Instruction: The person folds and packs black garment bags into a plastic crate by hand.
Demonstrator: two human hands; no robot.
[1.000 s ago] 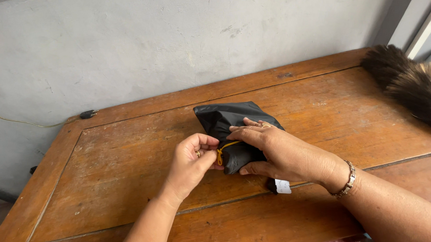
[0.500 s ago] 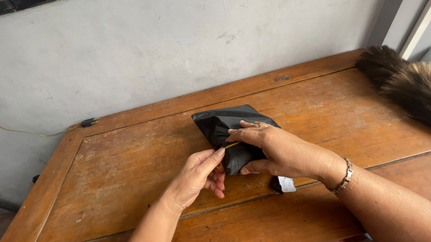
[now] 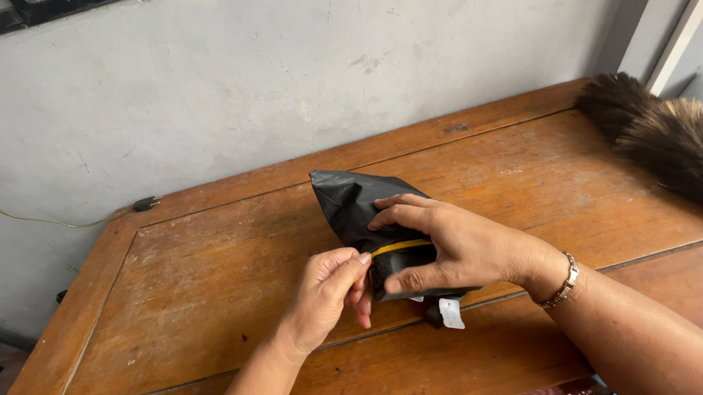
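Moved since 0.5 s ago: left hand, up to pinch yellow band with pressed fingers. Right hand, fingers spread, pins black bag mid-counter. Step: banding. Next: stretch band around bag.

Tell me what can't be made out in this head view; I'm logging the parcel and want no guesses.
- Contents of the black plastic parcel: hidden by its opaque wrap.
- Its near half: covered by the right hand.
- Yellow band: mostly under that hand; the left hand pinches its end.
- White tag: too small to read.
- Dark feather duster: cut off by the right edge.
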